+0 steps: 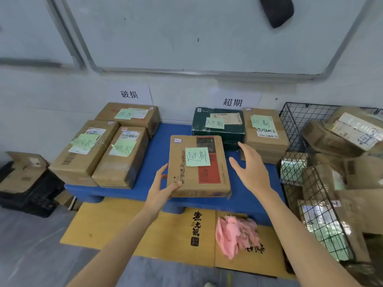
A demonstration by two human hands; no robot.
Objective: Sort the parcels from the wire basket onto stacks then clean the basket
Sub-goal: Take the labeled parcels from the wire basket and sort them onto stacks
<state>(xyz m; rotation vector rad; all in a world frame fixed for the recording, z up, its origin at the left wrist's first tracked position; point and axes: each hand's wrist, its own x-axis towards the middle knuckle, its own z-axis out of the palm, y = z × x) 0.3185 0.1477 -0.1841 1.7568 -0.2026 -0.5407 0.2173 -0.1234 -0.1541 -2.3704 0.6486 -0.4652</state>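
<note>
- Six parcels are seen at a blue pallet: three brown cardboard ones at left, three at right, one dark green.
- The flat box in front is pinched at its near corner by the left grip; the right grip is spread, just beside it.
- Cardboard parcels are heaped in the black wire basket, far right.

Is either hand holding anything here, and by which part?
The left hand grips the Royalstar box by its near-left corner, thumb on top; the right hand is open, holding nothing.
</note>
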